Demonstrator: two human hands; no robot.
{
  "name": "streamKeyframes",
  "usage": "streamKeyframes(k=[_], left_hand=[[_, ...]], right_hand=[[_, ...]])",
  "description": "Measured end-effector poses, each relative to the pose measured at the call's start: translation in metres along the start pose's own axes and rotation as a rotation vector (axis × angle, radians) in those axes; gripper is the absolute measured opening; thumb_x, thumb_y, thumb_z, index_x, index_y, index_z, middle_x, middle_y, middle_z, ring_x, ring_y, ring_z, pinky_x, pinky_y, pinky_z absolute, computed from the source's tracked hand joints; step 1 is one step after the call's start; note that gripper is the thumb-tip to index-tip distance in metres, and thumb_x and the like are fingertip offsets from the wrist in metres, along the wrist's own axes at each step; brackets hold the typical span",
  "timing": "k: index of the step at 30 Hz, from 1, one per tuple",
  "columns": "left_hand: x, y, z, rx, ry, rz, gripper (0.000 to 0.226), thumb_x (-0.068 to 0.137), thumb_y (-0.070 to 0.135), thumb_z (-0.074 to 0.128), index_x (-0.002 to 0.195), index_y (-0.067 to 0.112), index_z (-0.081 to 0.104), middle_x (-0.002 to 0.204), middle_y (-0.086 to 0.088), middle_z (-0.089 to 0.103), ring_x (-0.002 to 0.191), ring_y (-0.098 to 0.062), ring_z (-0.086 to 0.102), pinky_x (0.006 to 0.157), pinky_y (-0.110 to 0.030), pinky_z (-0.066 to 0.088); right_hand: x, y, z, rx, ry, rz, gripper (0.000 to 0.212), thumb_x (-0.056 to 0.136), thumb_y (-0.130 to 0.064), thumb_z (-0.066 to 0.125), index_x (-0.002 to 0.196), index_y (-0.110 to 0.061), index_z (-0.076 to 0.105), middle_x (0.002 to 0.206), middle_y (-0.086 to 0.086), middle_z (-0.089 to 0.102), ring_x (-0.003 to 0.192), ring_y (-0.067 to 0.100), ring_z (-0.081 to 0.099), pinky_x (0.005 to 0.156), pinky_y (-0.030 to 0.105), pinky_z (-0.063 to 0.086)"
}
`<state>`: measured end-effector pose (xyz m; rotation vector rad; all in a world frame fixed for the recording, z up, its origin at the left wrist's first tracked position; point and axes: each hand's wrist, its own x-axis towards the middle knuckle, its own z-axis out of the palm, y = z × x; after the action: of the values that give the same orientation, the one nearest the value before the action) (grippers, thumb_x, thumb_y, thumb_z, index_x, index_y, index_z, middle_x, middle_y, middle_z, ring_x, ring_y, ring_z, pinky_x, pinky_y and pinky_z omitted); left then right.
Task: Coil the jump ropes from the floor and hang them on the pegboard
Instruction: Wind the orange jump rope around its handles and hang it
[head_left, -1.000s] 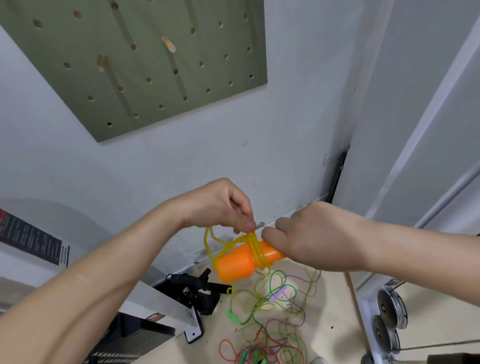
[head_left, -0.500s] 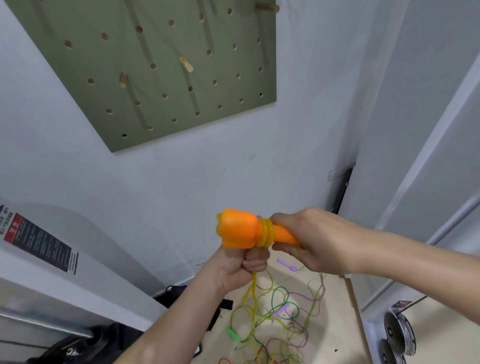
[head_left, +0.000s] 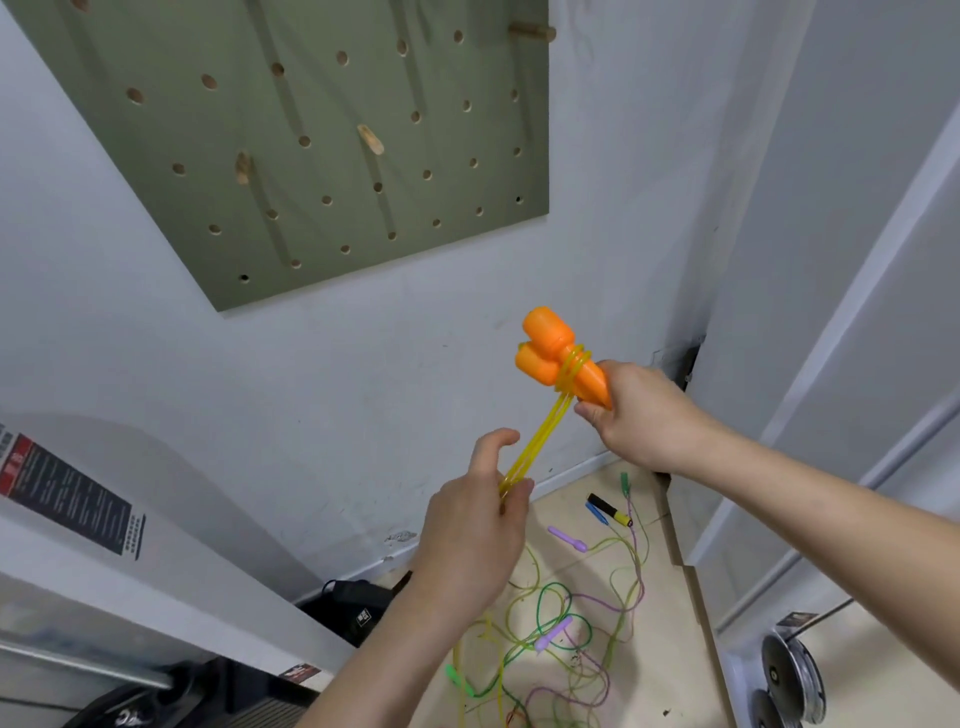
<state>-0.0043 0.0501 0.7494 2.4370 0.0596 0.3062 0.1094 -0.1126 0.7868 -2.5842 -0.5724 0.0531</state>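
The right hand (head_left: 641, 418) curls tightly round the narrow ends of the two orange handles (head_left: 550, 351), held side by side with their thick ends pointing up and left. The yellow cord (head_left: 537, 439) is wound several turns round the handles just beyond the fingers. Its strands run down and left to the left hand (head_left: 478, 525), which pinches them between thumb and curled fingers (the index finger arches loosely above). This jump rope hangs in the air before the white wall, below and right of the green pegboard (head_left: 311, 218), where a wooden peg (head_left: 370, 139) juts out. On the far floor by the wall lies a tangle of ropes (head_left: 566, 623), green, purple and yellow. A black bag (head_left: 358, 605) sits left of it, and metal weight plates (head_left: 792, 673) lie at the near right.
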Motion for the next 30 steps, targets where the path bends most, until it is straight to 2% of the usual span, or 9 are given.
streamKeyframes(k=[3, 5, 8, 11, 15, 18, 21, 24, 30], left_hand=[[-0.004, 0.001, -0.007, 0.534, 0.012, 0.182, 0.032, 0.087, 0.031, 0.061, 0.116, 0.031, 0.047, 0.061, 0.002, 0.057, 0.052, -0.025, 0.057, 0.047, -0.029, 0.034], [0.0, 0.0, -0.013, 0.722, -0.032, 0.342, 0.039, 0.06, 0.022, 0.083, 0.093, 0.026, 0.061, 0.048, 0.002, 0.049, 0.034, -0.022, 0.046, 0.039, -0.022, 0.02], [0.009, 0.004, -0.026, 0.88, -0.057, 0.574, 0.035, 0.046, 0.015, 0.084, 0.076, 0.023, 0.067, 0.049, 0.004, 0.045, 0.035, -0.017, 0.044, 0.04, -0.021, 0.017], [0.022, 0.02, -0.053, 0.87, 0.039, 0.818, 0.003, 0.07, 0.02, 0.067, 0.069, 0.022, 0.065, 0.06, 0.005, 0.051, 0.05, -0.016, 0.052, 0.042, -0.022, 0.02], [0.06, 0.031, -0.085, 0.632, -0.032, 0.878, 0.027, 0.081, 0.032, 0.047, 0.072, 0.02, 0.069, 0.069, 0.003, 0.061, 0.061, -0.021, 0.059, 0.044, -0.023, 0.041], [0.074, 0.022, -0.099, 0.3, -0.217, 0.623, 0.018, 0.084, 0.035, 0.061, 0.081, 0.023, 0.073, 0.077, 0.009, 0.069, 0.073, -0.008, 0.063, 0.064, -0.026, 0.05], [0.076, 0.008, -0.101, -0.226, -0.471, 0.216, 0.012, 0.087, 0.011, 0.065, 0.083, 0.018, 0.074, 0.071, 0.008, 0.072, 0.07, 0.001, 0.063, 0.069, -0.015, 0.047], [0.07, -0.004, -0.097, -0.493, -0.734, 0.058, 0.015, 0.085, 0.019, 0.063, 0.08, 0.021, 0.077, 0.072, 0.001, 0.071, 0.066, -0.005, 0.062, 0.063, -0.019, 0.049], [0.064, -0.021, -0.073, -0.811, -0.609, -0.109, 0.009, 0.07, 0.008, 0.064, 0.077, 0.001, 0.064, 0.068, -0.006, 0.063, 0.061, -0.015, 0.06, 0.059, -0.025, 0.049]], right_hand=[[0.002, 0.003, 0.005, -0.202, -0.018, 0.03, 0.017, 0.094, -0.029, 0.055, 0.09, -0.017, 0.043, 0.088, 0.01, 0.057, 0.072, 0.029, 0.048, 0.063, 0.032, 0.038], [0.001, 0.001, 0.01, -0.303, -0.063, 0.03, 0.016, 0.094, -0.026, 0.054, 0.091, -0.016, 0.043, 0.093, 0.012, 0.059, 0.072, 0.029, 0.047, 0.062, 0.033, 0.038], [-0.001, -0.009, 0.017, -0.415, -0.18, 0.022, 0.012, 0.091, -0.018, 0.055, 0.091, -0.015, 0.044, 0.088, 0.009, 0.055, 0.073, 0.026, 0.049, 0.059, 0.031, 0.037], [-0.006, -0.026, 0.017, -0.511, -0.347, -0.021, 0.01, 0.09, -0.016, 0.056, 0.09, -0.015, 0.047, 0.075, 0.002, 0.045, 0.07, 0.024, 0.051, 0.052, 0.028, 0.035], [-0.025, -0.052, 0.006, -0.478, -0.543, -0.24, 0.009, 0.091, -0.021, 0.057, 0.093, -0.013, 0.054, 0.08, 0.003, 0.056, 0.068, 0.021, 0.055, 0.056, 0.029, 0.045], [-0.039, -0.068, -0.025, -0.252, -0.696, -0.357, 0.024, 0.09, -0.045, 0.061, 0.083, -0.025, 0.051, 0.075, -0.008, 0.054, 0.064, 0.005, 0.051, 0.057, 0.012, 0.04], [-0.046, -0.072, -0.049, -0.033, -0.649, -0.37, 0.043, 0.083, -0.062, 0.056, 0.083, -0.019, 0.054, 0.068, -0.007, 0.051, 0.059, 0.006, 0.047, 0.056, 0.017, 0.039], [-0.052, -0.075, -0.057, 0.106, -0.545, -0.416, 0.056, 0.084, -0.064, 0.047, 0.074, -0.009, 0.055, 0.059, 0.0, 0.05, 0.052, 0.01, 0.045, 0.052, 0.024, 0.039], [-0.048, -0.068, -0.055, 0.567, -0.168, -0.282, 0.061, 0.088, -0.051, 0.049, 0.055, 0.001, 0.053, 0.042, 0.015, 0.05, 0.035, 0.02, 0.046, 0.04, 0.019, 0.034]])
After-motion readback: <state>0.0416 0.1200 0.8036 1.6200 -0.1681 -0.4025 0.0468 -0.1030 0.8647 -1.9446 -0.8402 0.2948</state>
